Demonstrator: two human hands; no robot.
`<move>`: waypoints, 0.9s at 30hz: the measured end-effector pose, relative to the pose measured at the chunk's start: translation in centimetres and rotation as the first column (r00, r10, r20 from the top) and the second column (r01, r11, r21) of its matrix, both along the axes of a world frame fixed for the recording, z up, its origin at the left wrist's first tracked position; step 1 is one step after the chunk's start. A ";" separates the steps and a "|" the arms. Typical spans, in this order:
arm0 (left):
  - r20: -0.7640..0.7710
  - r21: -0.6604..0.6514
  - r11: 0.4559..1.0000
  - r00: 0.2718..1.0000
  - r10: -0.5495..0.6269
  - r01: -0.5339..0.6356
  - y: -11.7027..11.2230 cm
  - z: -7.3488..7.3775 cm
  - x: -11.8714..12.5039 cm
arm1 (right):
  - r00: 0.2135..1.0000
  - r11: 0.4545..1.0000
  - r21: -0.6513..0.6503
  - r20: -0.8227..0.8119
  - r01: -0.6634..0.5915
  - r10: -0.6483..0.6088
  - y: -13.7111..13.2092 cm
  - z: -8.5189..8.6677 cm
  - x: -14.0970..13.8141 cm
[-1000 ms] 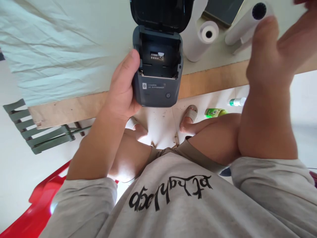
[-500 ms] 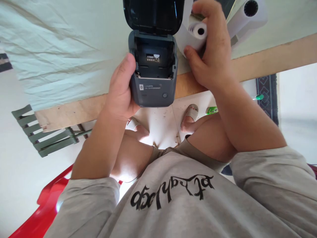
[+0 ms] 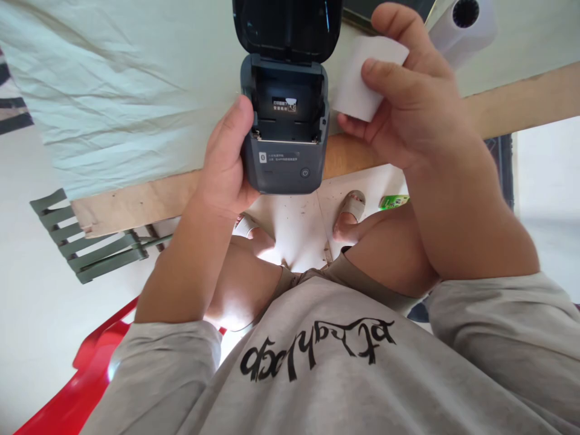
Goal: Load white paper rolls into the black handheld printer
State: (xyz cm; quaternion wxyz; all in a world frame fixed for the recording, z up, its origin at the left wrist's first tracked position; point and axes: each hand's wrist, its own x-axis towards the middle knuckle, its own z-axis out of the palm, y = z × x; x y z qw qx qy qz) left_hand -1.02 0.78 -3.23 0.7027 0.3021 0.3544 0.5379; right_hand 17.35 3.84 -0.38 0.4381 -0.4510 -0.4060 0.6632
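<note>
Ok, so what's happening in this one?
A seated person holds a small dark printer in the left hand. Its lid is flipped open and the bay is empty. The right hand grips a white paper roll just right of the bay, not in it. A second roll lies on the table beyond.

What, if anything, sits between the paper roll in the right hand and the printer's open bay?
Nothing visible. The lid is flipped up, the bay holds only a label, and the left hand grips the printer, thumb outside the bay. The right hand holds the paper roll beside it.
</note>
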 end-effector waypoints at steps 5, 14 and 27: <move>-0.004 -0.015 0.999 0.999 -0.042 0.042 -0.2 0.5 -0.1 | 1.000 0.990 -0.143 -0.023 0.015 -0.018 0.7 -0.3 0.2; 0.013 0.003 0.997 0.997 -0.072 0.072 -0.2 0.6 -0.2 | 0.999 0.994 -0.111 0.035 0.016 -0.012 1.5 -1.5 0.5; -0.078 0.032 0.996 0.994 -0.077 0.080 -0.3 0.5 0.2 | 0.867 0.861 0.509 0.420 0.018 -0.266 -1.5 1.3 -1.0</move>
